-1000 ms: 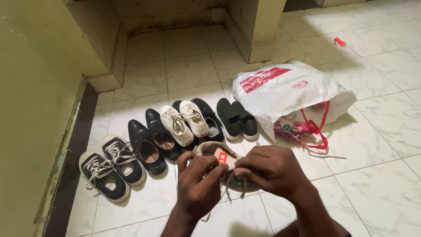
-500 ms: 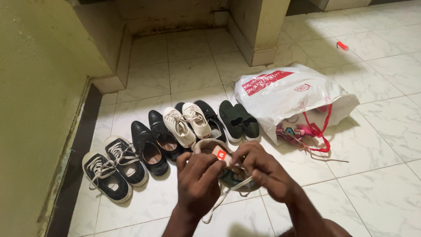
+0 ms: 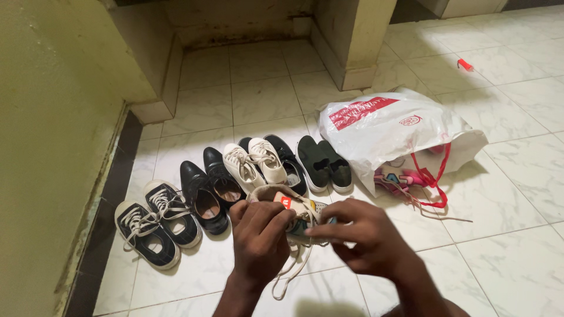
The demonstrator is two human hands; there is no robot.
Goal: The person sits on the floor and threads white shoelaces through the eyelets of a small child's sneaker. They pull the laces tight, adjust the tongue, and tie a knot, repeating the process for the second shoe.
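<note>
White marbled floor tiles (image 3: 517,194) fill the view, bounded by a yellow-green wall (image 3: 53,147) at nine o'clock. A beige sneaker (image 3: 296,205) with a red tongue tag is held above the floor at about six o'clock of the shoe row. The left hand (image 3: 258,240) is closed around its near side; the right hand (image 3: 367,238) has its fingers pinched together on a lace end (image 3: 288,273) near the eyelets. Lacing or tightening appears to be the step in hand. A steady pull on the lace, with the shoe braced, is judged to be called for next. Black canvas sneakers (image 3: 153,226), black dress shoes (image 3: 208,191), cream sneakers (image 3: 255,164) and dark slip-ons (image 3: 323,164) are lined up at twelve o'clock; a white plastic bag (image 3: 388,126) lies at two o'clock.
</note>
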